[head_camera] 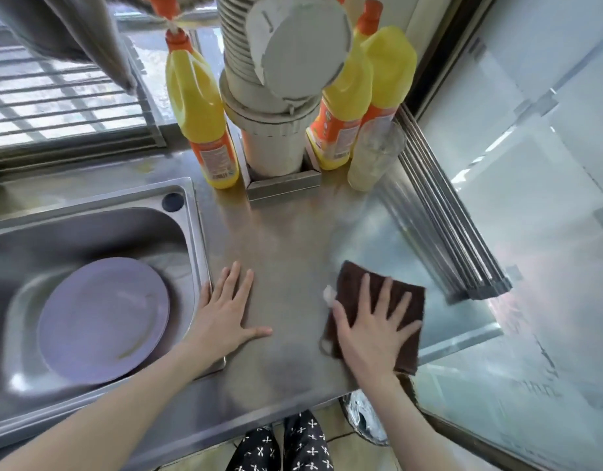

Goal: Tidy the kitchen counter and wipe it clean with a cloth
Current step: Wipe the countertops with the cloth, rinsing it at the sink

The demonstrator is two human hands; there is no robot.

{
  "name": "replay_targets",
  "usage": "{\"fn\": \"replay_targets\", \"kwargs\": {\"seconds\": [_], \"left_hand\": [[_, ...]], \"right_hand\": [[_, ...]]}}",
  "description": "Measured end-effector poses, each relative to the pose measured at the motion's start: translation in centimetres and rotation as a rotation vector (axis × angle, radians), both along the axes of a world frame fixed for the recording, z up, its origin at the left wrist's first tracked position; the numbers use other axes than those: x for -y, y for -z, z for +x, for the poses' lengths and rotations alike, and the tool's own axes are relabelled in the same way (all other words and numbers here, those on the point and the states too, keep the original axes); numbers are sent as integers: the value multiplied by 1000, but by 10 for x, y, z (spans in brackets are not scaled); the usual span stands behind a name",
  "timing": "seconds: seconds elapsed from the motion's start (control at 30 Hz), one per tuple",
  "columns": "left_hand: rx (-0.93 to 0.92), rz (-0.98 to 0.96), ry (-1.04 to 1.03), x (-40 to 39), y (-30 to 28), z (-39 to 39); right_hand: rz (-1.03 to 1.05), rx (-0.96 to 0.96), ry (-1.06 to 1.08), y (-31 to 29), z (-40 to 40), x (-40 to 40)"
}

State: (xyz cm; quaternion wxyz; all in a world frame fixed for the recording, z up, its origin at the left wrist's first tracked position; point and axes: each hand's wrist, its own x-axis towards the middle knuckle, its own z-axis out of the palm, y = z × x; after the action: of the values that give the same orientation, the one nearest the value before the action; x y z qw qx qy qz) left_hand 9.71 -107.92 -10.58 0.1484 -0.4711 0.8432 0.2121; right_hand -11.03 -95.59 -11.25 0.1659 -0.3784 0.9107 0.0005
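A dark brown cloth (352,283) lies flat on the steel counter (286,232) at the front right. My right hand (374,324) presses down on it with straight, spread fingers. My left hand (227,311) rests flat on the bare counter beside the sink's rim, fingers straight. A small white scrap (329,294) sits at the cloth's left edge.
The sink (89,226) on the left holds stacked lilac plates (102,317). At the back stand three yellow bottles (198,107), a grey ribbed duct (269,96) and a clear glass (374,154). A rolled metal rack (446,226) lies along the right edge. A lined bin (364,419) stands below.
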Motion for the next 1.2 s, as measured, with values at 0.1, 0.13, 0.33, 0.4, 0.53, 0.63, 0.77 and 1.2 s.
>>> {"fn": "replay_targets", "kwargs": {"seconds": [0.1,0.13,0.33,0.4,0.53,0.63,0.77,1.2], "left_hand": [[-19,10,-2,-1,1,0],[-24,9,-7,-1,2,0],[5,-5,0,0,-2,-2],[15,-9,-3,1,0,-2],[30,-9,8,1,-3,-3],[27,-8,28,2,-10,-5],[-39,-4,122,16,-21,-40],[230,16,159,39,-12,-141]], "right_hand": [[-40,-10,-322,4,48,-27],[-57,-26,-384,6,44,-32],[-72,-56,-292,10,-79,3],[-117,-78,-75,10,-96,27],[-171,-104,-93,15,-53,25],[-144,-139,-421,17,-31,-18],[-137,-114,-490,14,-84,-6],[-212,-21,-645,15,-114,-4]]}}
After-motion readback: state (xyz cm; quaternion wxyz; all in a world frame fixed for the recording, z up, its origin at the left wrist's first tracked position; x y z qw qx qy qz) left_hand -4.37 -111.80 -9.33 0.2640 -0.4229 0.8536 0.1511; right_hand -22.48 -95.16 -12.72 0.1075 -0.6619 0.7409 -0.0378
